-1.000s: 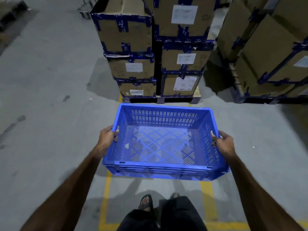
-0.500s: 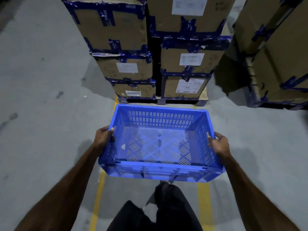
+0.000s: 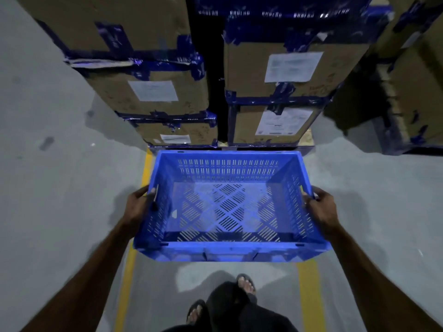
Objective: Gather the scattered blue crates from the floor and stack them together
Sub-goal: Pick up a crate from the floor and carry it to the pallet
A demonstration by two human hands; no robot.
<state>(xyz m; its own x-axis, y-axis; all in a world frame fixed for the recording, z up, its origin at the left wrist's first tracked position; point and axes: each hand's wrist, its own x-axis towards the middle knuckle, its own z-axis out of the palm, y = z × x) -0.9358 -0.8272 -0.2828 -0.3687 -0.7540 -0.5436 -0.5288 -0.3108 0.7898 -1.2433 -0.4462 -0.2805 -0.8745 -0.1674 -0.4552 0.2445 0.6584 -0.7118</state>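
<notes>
Blue slotted plastic fills the middle of the head view: one empty crate [image 3: 229, 207] is carried off the floor, level and open side up, directly in front of the person and above two yellow floor lines [image 3: 308, 298]. Its long axis runs left to right across the body, so each short end wall faces one hand. The left hand [image 3: 140, 207] grips the left end wall near the rim, thumb hooked over into the inside and fingers curled on the outside; the right hand [image 3: 320, 209] holds the right end wall in the same way, fingers wrapped at the rim. Both hands sit about equally far out, neither nearer, so the load looks evenly shared. Just beyond the far long wall stand stacked cardboard boxes [image 3: 275, 75] bound in blue tape, resting on a pallet, with more boxes off to the right. No other crate and no stack shows anywhere, so I judge this a carrying step with the stacking spot out of sight. Sandalled feet [image 3: 245, 283] show below the near wall.
</notes>
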